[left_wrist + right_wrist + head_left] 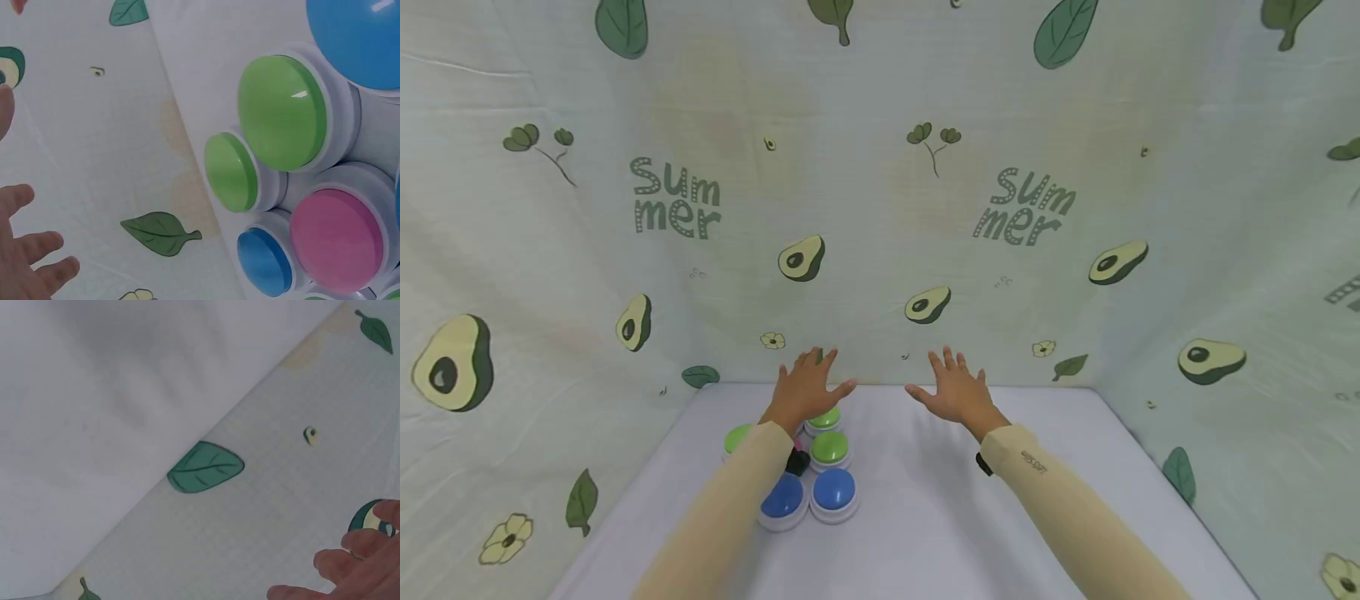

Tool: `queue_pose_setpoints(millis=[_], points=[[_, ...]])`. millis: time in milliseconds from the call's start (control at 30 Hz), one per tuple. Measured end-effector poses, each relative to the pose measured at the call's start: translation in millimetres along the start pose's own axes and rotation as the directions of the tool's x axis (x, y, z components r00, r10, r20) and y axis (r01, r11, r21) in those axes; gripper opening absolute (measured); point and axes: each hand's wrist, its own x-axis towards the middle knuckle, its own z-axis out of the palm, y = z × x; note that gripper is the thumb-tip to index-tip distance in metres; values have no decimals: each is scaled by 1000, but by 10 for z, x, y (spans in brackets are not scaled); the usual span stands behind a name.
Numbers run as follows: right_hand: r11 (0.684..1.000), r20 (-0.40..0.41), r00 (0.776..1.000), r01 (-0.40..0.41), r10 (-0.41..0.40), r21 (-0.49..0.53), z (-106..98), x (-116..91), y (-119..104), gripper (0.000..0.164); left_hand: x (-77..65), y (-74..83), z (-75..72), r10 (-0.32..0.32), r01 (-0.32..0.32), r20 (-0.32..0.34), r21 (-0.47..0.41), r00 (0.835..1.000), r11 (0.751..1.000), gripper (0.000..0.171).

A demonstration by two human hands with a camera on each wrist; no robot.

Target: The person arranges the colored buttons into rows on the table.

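Observation:
Both hands are raised over the table with fingers spread, and neither holds anything. My left hand [805,392] hovers above a cluster of round push buttons on white bases. Among them the head view shows a green button [830,447] and a blue button [834,489]; the left forearm hides part of the group. In the left wrist view a pink button [337,240] and a small blue button [264,262] also appear, with the left fingers [44,247] at the left edge. My right hand [955,392] is over the bare right half of the table, apart from the buttons.
The white table [910,533] is enclosed at the back and sides by a pale curtain [865,192] printed with avocados, leaves and lettering. Its back edge runs just behind the hands. A black strap [983,464] shows at the right wrist.

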Motion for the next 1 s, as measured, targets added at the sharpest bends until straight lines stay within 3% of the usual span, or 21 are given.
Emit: queue_pose_setpoints(millis=[333,567,833,1000], points=[[985,35,992,116,-122,129,360,-197,-442,93,-475,-192,192,51,-51,45,-3,998,999,86],[952,72,968,218,-238,217,642,-353,-725,90,-784,-260,340,52,-49,85,-36,995,998,87],[912,137,933,282,-333,297,915,-518,-980,90,-1003,-363,546,101,-81,129,-151,987,985,89],[904,147,929,281,-341,321,1100,-584,-1036,84,-1088,-401,676,121,-85,137,-243,983,966,87]])
